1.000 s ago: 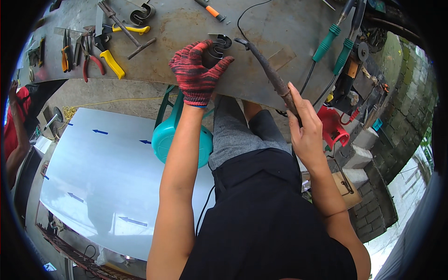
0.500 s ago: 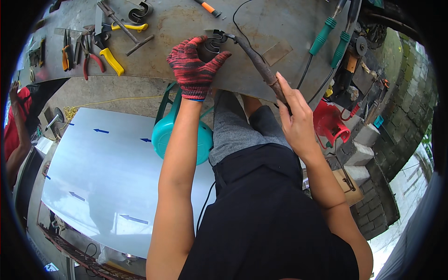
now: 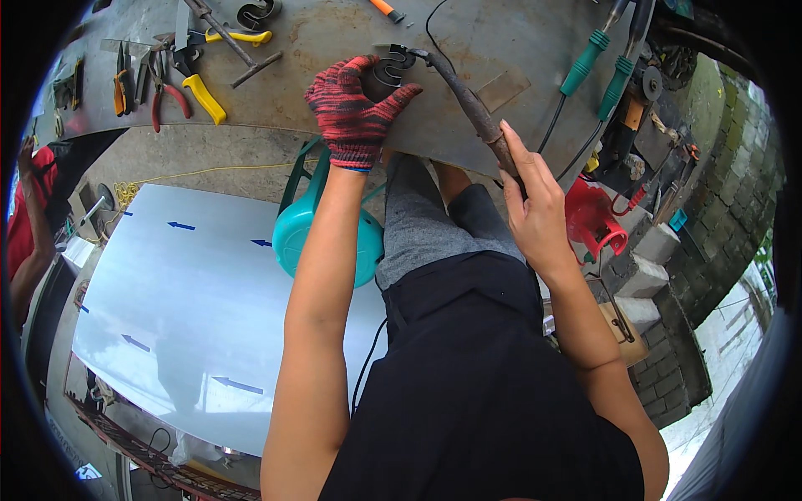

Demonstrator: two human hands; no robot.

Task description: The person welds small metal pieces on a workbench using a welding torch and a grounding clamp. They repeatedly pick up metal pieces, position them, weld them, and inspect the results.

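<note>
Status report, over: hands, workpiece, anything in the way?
Left grip, gloved, cupped around curved metal piece. Right grip, bare, holding rusty metal rod. Rod tip at the piece's right edge. Thin black cable close beside rod.

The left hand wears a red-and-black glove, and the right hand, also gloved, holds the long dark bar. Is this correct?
Not entirely: the head view shows the right hand bare. It does hold the bar, and the left hand is gloved.
</note>
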